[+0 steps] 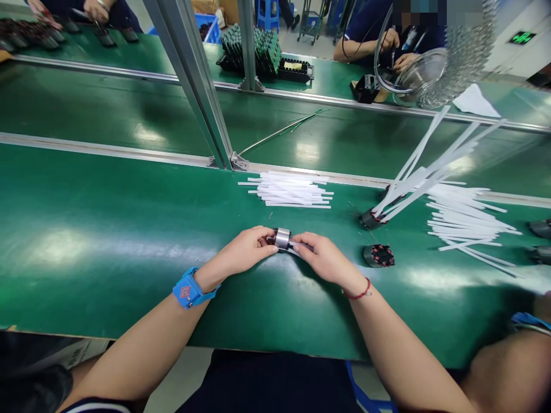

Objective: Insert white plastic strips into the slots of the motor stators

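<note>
Cylinder (282, 238) partly behind left hand (246, 251)

Illegible green sign (522, 38) on white wall (511, 60)

The person wears dark navy clothing (275, 381), and the short left sleeve (97, 406) has a white stripe. Around the left wrist (207, 277) is 1 bright blue strap (192, 288) with a reddish diamond marking; around the right wrist (353, 280), 1 thin red cord bracelet (358, 295).

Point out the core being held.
The silver-sided core, gripped by the left hand, right hand at its other end; this table's other cores rest to the right, untouched.
</note>
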Demonstrator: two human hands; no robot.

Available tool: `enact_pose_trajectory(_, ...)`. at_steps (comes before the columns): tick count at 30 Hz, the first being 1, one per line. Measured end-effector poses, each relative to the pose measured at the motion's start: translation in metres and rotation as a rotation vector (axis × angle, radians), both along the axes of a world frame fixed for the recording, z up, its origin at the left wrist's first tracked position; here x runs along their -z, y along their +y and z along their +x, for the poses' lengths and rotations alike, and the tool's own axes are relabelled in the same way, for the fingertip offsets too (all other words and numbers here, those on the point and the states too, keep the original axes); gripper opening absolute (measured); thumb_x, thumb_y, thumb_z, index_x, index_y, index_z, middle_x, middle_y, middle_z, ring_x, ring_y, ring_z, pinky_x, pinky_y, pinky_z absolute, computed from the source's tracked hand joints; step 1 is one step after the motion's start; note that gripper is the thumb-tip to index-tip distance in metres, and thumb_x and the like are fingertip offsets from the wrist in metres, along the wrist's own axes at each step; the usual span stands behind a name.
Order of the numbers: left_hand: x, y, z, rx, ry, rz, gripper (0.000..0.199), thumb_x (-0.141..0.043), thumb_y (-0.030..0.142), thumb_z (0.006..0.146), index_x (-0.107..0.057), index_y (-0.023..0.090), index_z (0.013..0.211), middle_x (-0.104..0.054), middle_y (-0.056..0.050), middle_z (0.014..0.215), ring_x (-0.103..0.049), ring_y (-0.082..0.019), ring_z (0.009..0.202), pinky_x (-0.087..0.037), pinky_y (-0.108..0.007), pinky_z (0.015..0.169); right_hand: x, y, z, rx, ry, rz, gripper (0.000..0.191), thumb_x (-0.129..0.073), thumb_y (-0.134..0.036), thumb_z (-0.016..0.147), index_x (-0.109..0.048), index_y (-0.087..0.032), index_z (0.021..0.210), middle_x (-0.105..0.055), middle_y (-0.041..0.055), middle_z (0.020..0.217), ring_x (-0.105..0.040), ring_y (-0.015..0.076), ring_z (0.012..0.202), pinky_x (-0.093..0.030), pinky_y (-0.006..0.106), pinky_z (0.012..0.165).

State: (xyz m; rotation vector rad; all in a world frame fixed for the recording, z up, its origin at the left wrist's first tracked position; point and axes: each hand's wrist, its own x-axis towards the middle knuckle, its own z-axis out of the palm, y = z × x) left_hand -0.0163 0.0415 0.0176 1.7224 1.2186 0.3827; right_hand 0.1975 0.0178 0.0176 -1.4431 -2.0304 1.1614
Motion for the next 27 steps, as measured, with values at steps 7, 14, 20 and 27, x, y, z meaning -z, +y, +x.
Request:
enact_pose_trajectory(7,0.005,-0.001,-0.002,0.001,-0.049,0.025,0.023,-0.048,0.024,0.081,-0.066,0.018,0.093,-0.064,-0.001,0.074,-0.055,-0.015,0.068,-0.041,-0.023,0.058,0.004,-0.002,-0.008,0.117,0.199,-0.236,0.025,-0.055,-0.035,0.082,-0.064,-0.017,0.097,-0.065,0.0027,0.089,-0.054,0.0158,0.076,-0.04,0.026,0.068)
enact_pose_trajectory(14,-0.002,-0.011,0.009,-0.122,-0.147,0.2,0.018,-0.046,0.022,0.086,-0.063,0.017,0.079,-0.062,-0.001,0.082,-0.056,-0.014,0.077,-0.042,-0.024,0.071,0.015,-0.003,-0.013,0.314,0.584,-0.467,0.031,-0.07,-0.038,0.07,-0.066,-0.014,0.089,-0.067,0.0028,0.085,-0.056,0.0148,0.076,-0.041,0.027,0.074)
enact_pose_trajectory(20,-0.005,-0.017,0.013,-0.174,-0.226,0.208,0.021,-0.043,0.022,0.088,-0.061,0.017,0.078,-0.059,-0.002,0.081,-0.054,-0.014,0.078,-0.041,-0.025,0.073,0.016,-0.002,-0.009,0.316,0.53,-0.434,0.029,-0.071,-0.039,0.068,-0.066,-0.015,0.083,-0.066,0.0008,0.077,-0.053,0.0132,0.069,-0.039,0.025,0.068)
enact_pose_trajectory(27,0.007,-0.012,0.014,-0.214,-0.207,0.136,0.021,-0.045,0.024,0.086,-0.055,0.016,0.07,-0.054,0.0,0.074,-0.05,-0.013,0.072,-0.039,-0.024,0.067,0.024,-0.008,-0.012,0.254,0.138,-0.13,0.022,-0.06,-0.037,0.079,-0.068,-0.021,0.09,-0.067,0.0,0.076,-0.054,0.0152,0.066,-0.038,0.024,0.059)
